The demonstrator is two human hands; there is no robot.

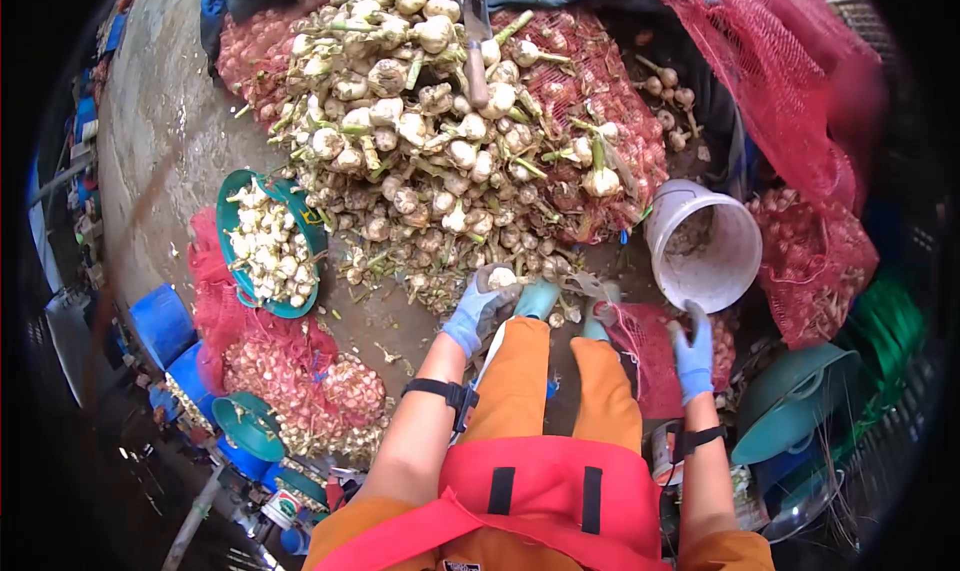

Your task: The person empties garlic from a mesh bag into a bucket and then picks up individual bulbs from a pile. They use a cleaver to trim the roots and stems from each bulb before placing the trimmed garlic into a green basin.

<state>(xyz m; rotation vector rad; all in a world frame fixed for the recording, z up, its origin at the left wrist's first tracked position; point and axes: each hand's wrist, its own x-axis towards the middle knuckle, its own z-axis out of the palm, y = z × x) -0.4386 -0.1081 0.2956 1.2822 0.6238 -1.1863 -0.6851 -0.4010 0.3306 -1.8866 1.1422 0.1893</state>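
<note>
fingers (497,289) of left hand (476,309) curled around garlic bulb (502,276)

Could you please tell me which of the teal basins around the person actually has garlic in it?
The teal basin left of the big garlic pile: it is heaped with trimmed white bulbs. The basin at lower right shows none.
</note>
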